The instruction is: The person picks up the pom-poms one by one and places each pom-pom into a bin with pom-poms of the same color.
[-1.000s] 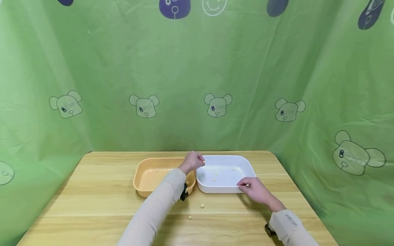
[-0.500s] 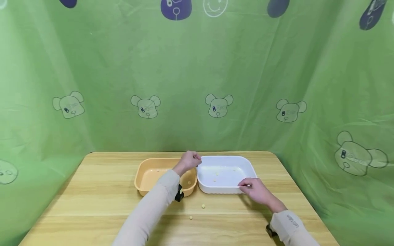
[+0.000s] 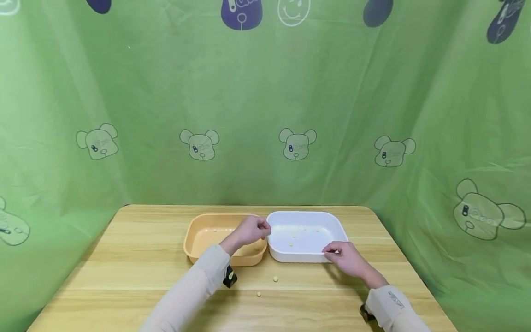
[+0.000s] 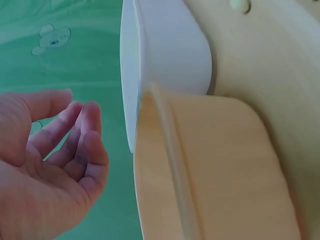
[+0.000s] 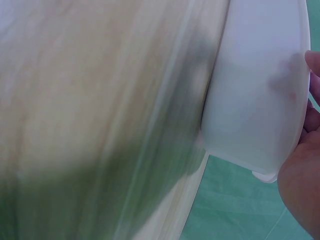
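Pinching white tray [image 3: 290,257]: right fingers [image 3: 335,246]. Only left wrist view shows left fingers [image 4: 95,150] relaxed.

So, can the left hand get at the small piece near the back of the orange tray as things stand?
Probably yes: the left hand looks empty above the orange tray, and nothing appears to cover the small piece; it would likely only need to move left and down.
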`<move>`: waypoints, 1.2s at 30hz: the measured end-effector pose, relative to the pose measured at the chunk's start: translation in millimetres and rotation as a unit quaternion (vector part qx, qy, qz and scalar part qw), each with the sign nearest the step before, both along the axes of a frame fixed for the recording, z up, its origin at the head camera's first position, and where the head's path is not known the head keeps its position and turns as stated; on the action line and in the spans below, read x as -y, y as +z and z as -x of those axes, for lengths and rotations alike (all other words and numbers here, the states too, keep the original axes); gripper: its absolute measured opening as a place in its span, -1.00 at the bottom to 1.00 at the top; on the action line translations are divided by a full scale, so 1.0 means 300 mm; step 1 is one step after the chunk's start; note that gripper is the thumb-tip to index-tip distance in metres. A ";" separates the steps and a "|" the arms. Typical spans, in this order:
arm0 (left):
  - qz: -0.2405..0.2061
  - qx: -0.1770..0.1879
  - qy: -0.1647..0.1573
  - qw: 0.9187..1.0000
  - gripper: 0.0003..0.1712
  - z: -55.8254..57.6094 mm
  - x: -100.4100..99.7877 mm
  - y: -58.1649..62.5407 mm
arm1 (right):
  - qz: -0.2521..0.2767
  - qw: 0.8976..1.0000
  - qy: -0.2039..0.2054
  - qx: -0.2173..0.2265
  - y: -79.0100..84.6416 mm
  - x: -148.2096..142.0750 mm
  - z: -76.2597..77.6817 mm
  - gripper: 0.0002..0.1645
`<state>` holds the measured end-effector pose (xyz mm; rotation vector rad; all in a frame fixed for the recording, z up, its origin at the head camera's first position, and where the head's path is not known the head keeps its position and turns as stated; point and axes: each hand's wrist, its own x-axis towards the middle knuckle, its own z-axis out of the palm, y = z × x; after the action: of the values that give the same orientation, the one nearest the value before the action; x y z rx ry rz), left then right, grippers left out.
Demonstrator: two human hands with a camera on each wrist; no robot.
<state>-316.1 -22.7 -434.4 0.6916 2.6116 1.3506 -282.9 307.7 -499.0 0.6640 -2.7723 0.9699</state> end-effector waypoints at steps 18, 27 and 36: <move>-0.009 0.034 -0.141 0.989 -0.93 -0.161 0.059 -0.046 | -0.004 1.000 -0.005 0.000 -0.003 0.004 0.003 -0.90; -0.001 0.054 -0.173 0.983 -0.86 -0.206 0.080 -0.090 | -0.003 1.000 -0.008 0.000 0.003 0.010 -0.003 -0.89; 0.055 0.065 -0.154 0.984 -0.83 -0.231 0.090 -0.145 | -0.002 1.000 -0.005 0.001 0.005 0.010 -0.002 -0.89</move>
<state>-246.9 -49.8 -478.0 0.9121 2.3375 1.1133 -282.2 304.6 -497.4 0.6496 -2.7778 0.9641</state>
